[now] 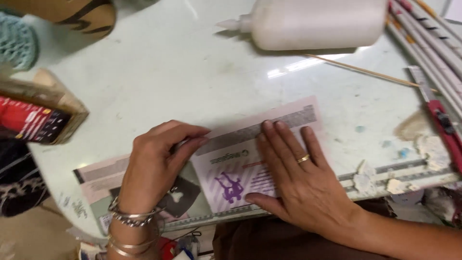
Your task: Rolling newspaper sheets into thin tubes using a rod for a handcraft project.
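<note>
Both hands lie open and flat on the paper strip [240,166] — left hand [154,161], right hand [293,175] — its length slanting across the bench [159,72].

Glue bottle [317,21] cut off (top edge), paper's [231,168] print blurred

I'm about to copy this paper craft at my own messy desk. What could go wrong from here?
The glue bottle lies on its side with its nozzle over the table; glue might seep out. The red cutter sits close to the right hand, so a sideways reach could meet it. Both hands, the left hand too, press the paper sheet, which overhangs the table edge and may crease.
</note>
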